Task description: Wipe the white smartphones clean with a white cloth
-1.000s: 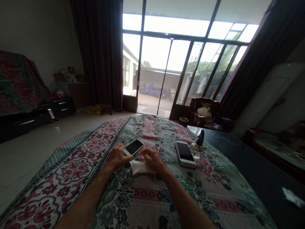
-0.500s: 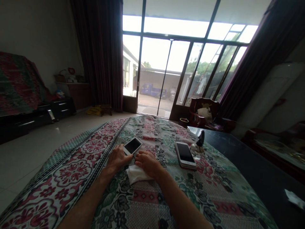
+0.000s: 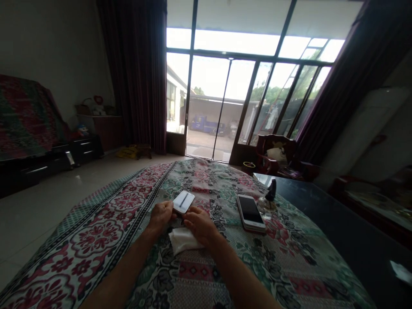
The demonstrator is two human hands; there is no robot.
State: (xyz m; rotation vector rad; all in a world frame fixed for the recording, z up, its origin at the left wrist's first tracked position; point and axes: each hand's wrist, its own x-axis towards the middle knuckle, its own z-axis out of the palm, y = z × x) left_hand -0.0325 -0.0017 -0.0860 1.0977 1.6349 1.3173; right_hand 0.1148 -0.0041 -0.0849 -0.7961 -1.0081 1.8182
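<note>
A: Where are the hands, and what do they have?

B: The left hand is half curled, with its fingers against the near edge of a slim white smartphone. I can't tell whether it's gripping the phone or only touching it. The phone lies flat just ahead of that hand, its smooth pale face marked by a dark streak.

A: And the other one?

B: The right hand is also half curled, palm down, just beside the phone's near corner. I can't tell whether it has hold of anything. Just below and between the hands lies a soft, folded white cloth, its edge tucked under the right hand.

A: What's under them?

B: A patchwork floral cover, in quilted-looking cotton with pink, green and black flowers.

A: Anything further right?

B: Well beyond the right hand lies a second smartphone, with a rose-coloured rim and a dark glass screen. Past it stands a clear glass vessel topped by a dark figurine. I can't make out anything inside it.

A: Any other containers?

B: Far ahead of the right hand, on the floor, sits a small round pot with a yellow rim. Its contents are too dim to tell.
</note>
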